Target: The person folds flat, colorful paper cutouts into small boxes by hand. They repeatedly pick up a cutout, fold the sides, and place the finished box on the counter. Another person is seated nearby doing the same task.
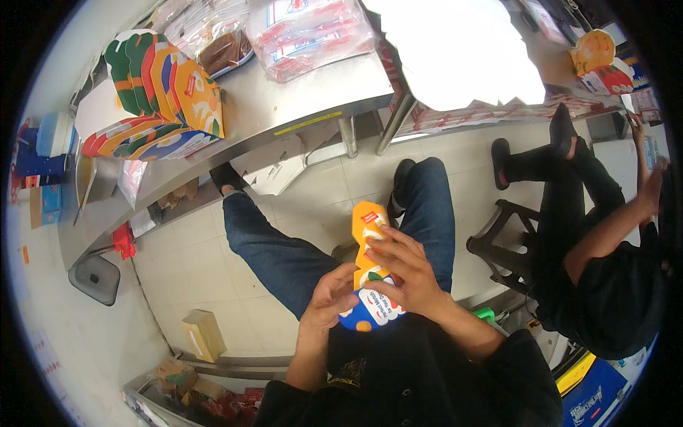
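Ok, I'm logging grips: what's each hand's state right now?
Left hand: touching the yellow-and-blue carton; grip can't be told.
Right hand: holding that carton.

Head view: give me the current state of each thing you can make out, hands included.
Yellow-and-blue carton: held, yellow part pointing away from the body; whether fully opened, unclear.
Right hand: fingers bent, gripping the carton.
Left hand: curled at the carton's left side; grip unclear.
Carton stack: nested, on the steel table.
Plastic-wrapped packs: lying on the table.
Tan box: on the floor.
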Demonstrator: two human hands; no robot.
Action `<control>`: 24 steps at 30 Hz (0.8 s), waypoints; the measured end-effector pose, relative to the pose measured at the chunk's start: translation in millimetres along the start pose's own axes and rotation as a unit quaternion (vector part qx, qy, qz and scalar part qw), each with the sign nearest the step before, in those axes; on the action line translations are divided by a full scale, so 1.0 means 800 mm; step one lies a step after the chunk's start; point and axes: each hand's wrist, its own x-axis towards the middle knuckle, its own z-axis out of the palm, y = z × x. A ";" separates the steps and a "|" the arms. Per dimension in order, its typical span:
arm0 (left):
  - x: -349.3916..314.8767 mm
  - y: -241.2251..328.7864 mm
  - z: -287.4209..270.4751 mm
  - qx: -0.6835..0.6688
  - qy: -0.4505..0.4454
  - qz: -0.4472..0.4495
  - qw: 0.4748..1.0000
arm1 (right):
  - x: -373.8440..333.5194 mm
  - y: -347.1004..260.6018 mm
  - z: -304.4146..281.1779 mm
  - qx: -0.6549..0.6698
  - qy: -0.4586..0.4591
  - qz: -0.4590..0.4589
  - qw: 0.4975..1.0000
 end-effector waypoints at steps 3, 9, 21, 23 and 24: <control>-0.005 -0.020 -0.010 -0.084 -0.010 -0.030 0.996 | -0.013 0.007 0.010 0.053 -0.029 0.038 0.997; -0.004 -0.055 -0.009 -0.282 0.118 -0.074 0.949 | -0.020 0.009 0.012 0.121 -0.012 0.037 0.992; 0.029 0.022 -0.017 -0.004 0.085 -0.178 0.980 | 0.008 -0.009 -0.021 0.171 -0.069 -0.142 0.972; 0.030 0.024 -0.014 -0.015 0.096 -0.142 0.985 | 0.014 -0.007 -0.022 0.182 -0.036 -0.131 0.974; 0.031 0.025 -0.013 -0.020 0.101 -0.124 0.987 | 0.017 -0.002 -0.022 0.177 -0.011 -0.114 0.978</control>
